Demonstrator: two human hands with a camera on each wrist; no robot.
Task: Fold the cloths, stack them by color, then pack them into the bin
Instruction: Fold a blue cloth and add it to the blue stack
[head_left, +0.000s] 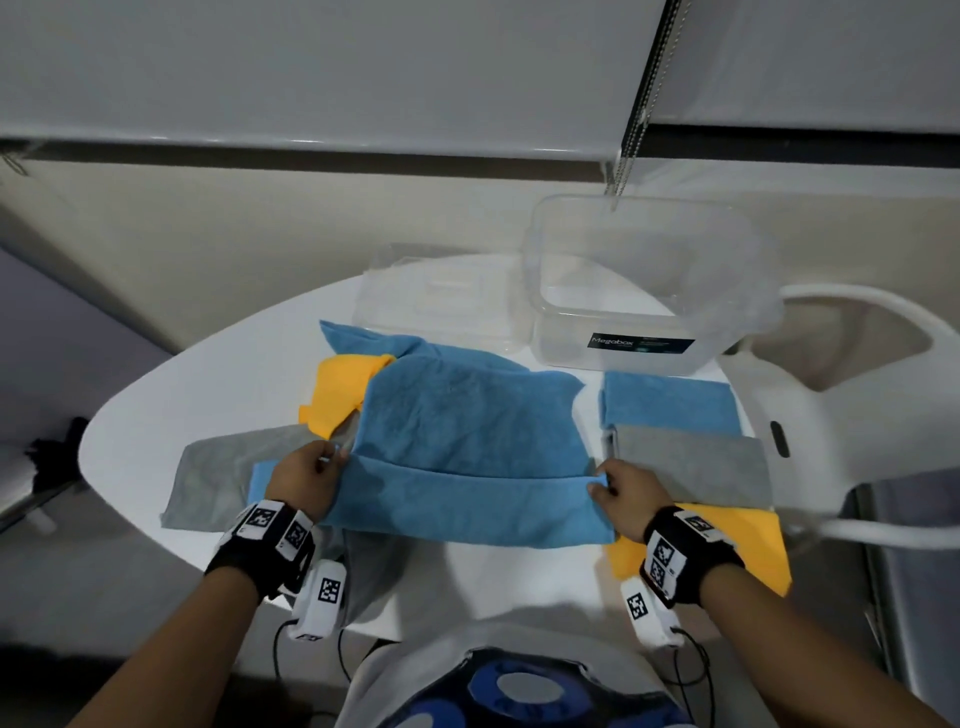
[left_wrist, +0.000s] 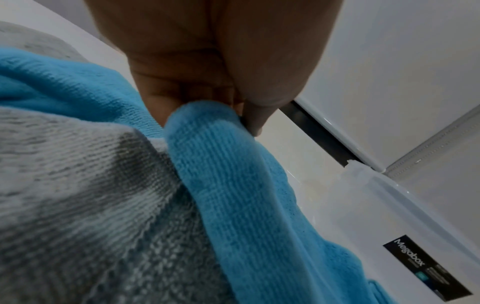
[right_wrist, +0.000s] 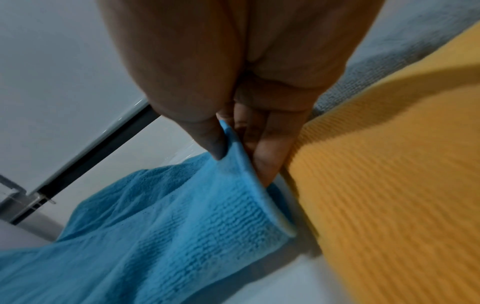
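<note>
A large blue cloth lies across the middle of the white table, its near edge turned up and over. My left hand pinches that edge's left corner. At the right corner my right hand pinches it between thumb and fingers. Folded cloths sit on the right: a blue one, a grey one and a yellow one. Unfolded cloths lie on the left: a grey one, a yellow one and another blue one.
A clear plastic bin labelled Megabox stands open at the table's back right, with its clear lid lying to its left. A white chair is close on the right. A wall with a blind cord rises behind.
</note>
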